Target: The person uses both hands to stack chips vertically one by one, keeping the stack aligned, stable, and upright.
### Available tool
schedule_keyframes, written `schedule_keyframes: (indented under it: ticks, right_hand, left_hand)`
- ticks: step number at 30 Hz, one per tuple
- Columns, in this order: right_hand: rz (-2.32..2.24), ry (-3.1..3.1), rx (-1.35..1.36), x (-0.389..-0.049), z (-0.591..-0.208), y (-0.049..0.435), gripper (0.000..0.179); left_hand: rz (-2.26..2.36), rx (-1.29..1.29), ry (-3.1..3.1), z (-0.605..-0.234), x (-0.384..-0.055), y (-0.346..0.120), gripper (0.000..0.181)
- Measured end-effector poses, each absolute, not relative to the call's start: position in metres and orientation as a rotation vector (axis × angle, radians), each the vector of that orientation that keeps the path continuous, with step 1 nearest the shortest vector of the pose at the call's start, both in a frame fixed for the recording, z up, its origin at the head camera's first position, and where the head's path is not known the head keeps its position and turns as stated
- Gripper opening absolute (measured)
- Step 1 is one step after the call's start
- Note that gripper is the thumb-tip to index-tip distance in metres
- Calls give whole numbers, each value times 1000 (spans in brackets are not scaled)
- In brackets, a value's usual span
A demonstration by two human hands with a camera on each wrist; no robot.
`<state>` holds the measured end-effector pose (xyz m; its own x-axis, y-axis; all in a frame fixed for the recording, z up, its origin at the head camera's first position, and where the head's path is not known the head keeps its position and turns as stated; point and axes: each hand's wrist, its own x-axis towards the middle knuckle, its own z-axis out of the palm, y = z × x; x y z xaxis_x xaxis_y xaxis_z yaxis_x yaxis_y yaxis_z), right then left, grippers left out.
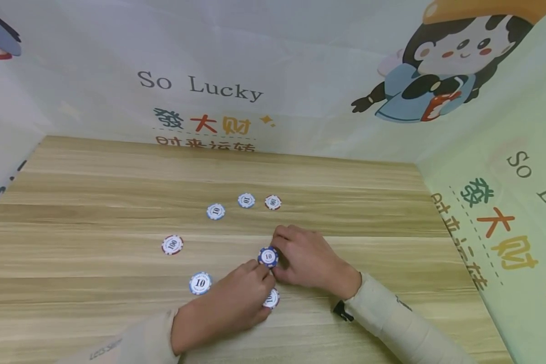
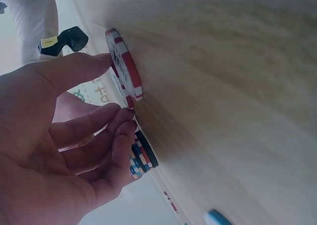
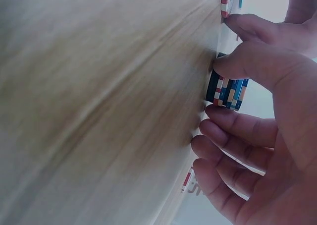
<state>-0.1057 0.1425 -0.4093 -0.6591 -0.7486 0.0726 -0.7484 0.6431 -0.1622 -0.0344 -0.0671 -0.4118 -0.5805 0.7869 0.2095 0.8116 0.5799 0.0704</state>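
Observation:
A short stack of poker chips (image 1: 268, 257) stands between the two hands, with a blue chip marked 10 on top. My right hand (image 1: 306, 258) holds this stack (image 3: 228, 91), thumb on one side and index finger on the other. In front of it, my left hand (image 1: 232, 301) pinches a red-and-white poker chip (image 1: 271, 298) between thumb and fingers. The left wrist view shows that chip (image 2: 125, 66) slightly tilted, with a second red-edged one partly hidden behind it. The left fingertips lie close to the stack's near side.
Flat on the wooden table (image 1: 95, 202) lie other single chips: a blue-edged 10 (image 1: 200, 283) left of the left hand, a red-edged 100 (image 1: 172, 244) farther left, and several toward the back. Printed cloth walls (image 1: 300, 101) enclose the table's back and sides.

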Motion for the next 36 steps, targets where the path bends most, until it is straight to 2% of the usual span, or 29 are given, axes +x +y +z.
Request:
schedule_keyframes:
  ticks: [9,10,18,36]
  right_hand:
    - [-278,2845,-1314,-107,-409,142,33]
    - [-280,2846,-1314,-107,-409,142,33]
    - [-281,2848,-1308,-107,-409,142,38]
    - [-283,2858,-1312,-106,-410,143,36]
  left_hand:
    - [-212,-1325,-2624,-423,-35,-62,45]
    - [-205,-1325,-2634,-412,-33,-62,45]
    - [-414,-1282,-2604,-414,-36,-64,41]
    - [-556,-1202,-2542,-404,-65,-74,28]
